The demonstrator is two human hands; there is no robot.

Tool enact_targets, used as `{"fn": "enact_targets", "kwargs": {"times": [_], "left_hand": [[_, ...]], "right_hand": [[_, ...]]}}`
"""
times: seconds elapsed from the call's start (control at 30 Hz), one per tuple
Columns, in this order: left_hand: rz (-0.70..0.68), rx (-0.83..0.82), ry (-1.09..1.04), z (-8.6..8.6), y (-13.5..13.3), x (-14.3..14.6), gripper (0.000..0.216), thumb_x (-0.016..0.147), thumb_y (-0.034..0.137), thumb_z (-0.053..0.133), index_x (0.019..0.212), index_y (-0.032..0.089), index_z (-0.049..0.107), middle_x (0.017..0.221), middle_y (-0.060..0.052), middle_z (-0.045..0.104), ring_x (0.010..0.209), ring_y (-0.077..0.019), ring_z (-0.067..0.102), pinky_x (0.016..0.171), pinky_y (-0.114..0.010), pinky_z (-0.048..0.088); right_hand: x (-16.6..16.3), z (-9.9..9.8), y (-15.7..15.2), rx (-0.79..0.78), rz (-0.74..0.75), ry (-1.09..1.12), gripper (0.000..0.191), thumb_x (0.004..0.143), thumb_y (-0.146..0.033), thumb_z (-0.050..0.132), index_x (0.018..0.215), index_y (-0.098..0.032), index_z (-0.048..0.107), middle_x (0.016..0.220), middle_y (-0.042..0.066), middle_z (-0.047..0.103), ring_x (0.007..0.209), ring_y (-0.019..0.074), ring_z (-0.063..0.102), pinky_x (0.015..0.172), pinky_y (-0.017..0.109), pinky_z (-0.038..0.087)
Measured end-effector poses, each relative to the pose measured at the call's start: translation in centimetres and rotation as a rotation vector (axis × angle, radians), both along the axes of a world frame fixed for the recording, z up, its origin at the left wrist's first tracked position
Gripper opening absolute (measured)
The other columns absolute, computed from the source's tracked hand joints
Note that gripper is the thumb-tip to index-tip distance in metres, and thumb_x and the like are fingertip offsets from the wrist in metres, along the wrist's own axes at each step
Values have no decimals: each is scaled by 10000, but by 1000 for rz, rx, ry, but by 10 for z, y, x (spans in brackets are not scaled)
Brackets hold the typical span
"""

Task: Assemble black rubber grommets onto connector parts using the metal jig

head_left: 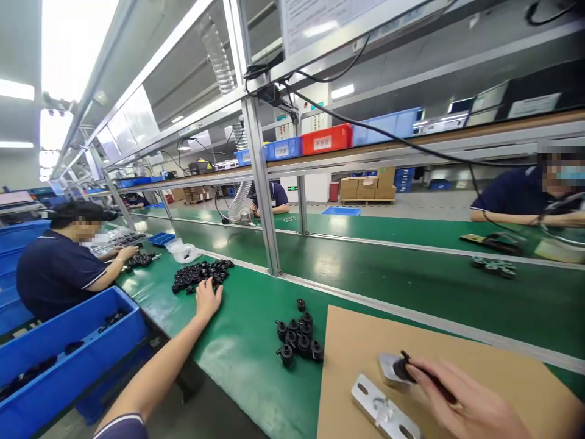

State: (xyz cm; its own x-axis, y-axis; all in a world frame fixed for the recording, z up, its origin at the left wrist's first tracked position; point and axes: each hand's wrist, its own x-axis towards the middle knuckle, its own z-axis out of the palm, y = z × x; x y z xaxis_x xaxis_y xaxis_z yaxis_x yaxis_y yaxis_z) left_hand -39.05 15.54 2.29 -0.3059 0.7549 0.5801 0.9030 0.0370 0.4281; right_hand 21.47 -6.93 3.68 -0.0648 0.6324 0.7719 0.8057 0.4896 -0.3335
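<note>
My left hand (208, 299) reaches out to the left, fingers curled down at the near edge of a heap of small black parts (198, 274) on the green bench (247, 347). What the fingers grip is hidden. My right hand (466, 399) rests on a brown cardboard sheet (356, 341) and pinches a thin dark tool (429, 378) against a black part seated on a metal fixture (388, 369). A flat metal plate (384, 414) lies just in front of the fixture. A tight cluster of black parts (297, 338) stands between my hands.
A blue bin (68, 353) with a few black parts sits at the lower left. A seated co-worker (59, 268) works at the left; another person (525, 195) sits across the conveyor (388, 262). A metal frame post (262, 183) rises mid-bench. Overhead shelves hold blue and red bins (326, 139).
</note>
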Motion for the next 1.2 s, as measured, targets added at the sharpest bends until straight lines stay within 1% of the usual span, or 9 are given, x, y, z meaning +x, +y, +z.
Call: {"fn": "enact_targets", "kwargs": {"times": [0.2, 0.43, 0.63, 0.73, 0.8, 0.93, 1.03, 1.1, 1.2], "left_hand": [[-205, -126, 42, -8, 20, 6, 266, 996, 361, 646, 1153, 147, 665, 1211, -95, 674, 1149, -267, 639, 1047, -515, 504], [-508, -200, 24, -15, 26, 89, 310, 1001, 372, 648, 1215, 148, 661, 1253, -107, 683, 1195, -276, 641, 1075, -530, 500], [-811, -285, -63, 12, 47, 177, 287, 979, 373, 690, 1145, 140, 690, 1126, -83, 729, 999, -225, 713, 939, -457, 592], [-903, -214, -168, 33, 46, 211, 294, 973, 339, 681, 1177, 129, 688, 1092, -100, 746, 967, -235, 728, 887, -431, 611], [-947, -110, -251, 44, 30, 230, 368, 992, 307, 612, 1314, 130, 630, 1185, -148, 731, 1079, -270, 713, 884, -412, 614], [-1122, 79, -341, 53, -32, 264, 657, 1000, 278, 589, 1591, 264, 303, 1470, -140, 590, 1314, -251, 613, 1043, -404, 568], [-1371, 268, -377, 44, -83, 282, 742, 1000, 185, 599, 1618, 331, 215, 1499, -150, 566, 1335, -260, 613, 1090, -462, 551], [-1489, 281, -339, 36, -107, 290, 793, 996, 131, 590, 1631, 347, 167, 1520, -168, 546, 1317, -264, 636, 1095, -479, 557], [-1495, 235, -198, 30, -126, 297, 817, 976, 71, 590, 1642, 303, 178, 1518, -187, 549, 1358, -281, 609, 1125, -485, 544]], "right_hand": [[31, 21, -8, 59, -288, -85, 246, 1026, -397, 504, 1082, -253, 695, 1024, 45, 756, 841, 243, 725, 682, 346, 521], [34, 33, -10, -102, -366, -47, 299, 1041, -306, 409, 1006, -244, 699, 990, 50, 752, 848, 230, 714, 650, 322, 495], [44, 29, -7, -322, -315, -4, 334, 1028, -322, 423, 827, -245, 679, 855, 42, 733, 789, 226, 694, 615, 325, 492], [49, 28, -5, -400, -306, 56, 368, 1019, -372, 437, 749, -242, 652, 790, 49, 706, 730, 229, 675, 600, 334, 499], [46, 30, -3, -374, -300, 98, 373, 1004, -380, 452, 718, -239, 646, 834, 72, 709, 787, 244, 691, 634, 343, 523], [10, 32, 0, -309, -215, 295, 322, 1010, -443, 505, 882, -241, 721, 929, 94, 729, 859, 260, 702, 709, 362, 559], [-40, 28, 1, -344, 60, 433, 277, 989, -451, 586, 1040, -224, 736, 977, 92, 732, 815, 233, 687, 696, 342, 563], [-73, 25, 1, -396, 235, 470, 297, 925, -418, 693, 1148, -223, 716, 988, 70, 718, 748, 192, 655, 647, 307, 546], [-108, 22, 3, -453, 434, 548, 615, 772, -377, 863, 1324, -240, 631, 1077, 58, 688, 743, 161, 627, 576, 251, 525]]}}
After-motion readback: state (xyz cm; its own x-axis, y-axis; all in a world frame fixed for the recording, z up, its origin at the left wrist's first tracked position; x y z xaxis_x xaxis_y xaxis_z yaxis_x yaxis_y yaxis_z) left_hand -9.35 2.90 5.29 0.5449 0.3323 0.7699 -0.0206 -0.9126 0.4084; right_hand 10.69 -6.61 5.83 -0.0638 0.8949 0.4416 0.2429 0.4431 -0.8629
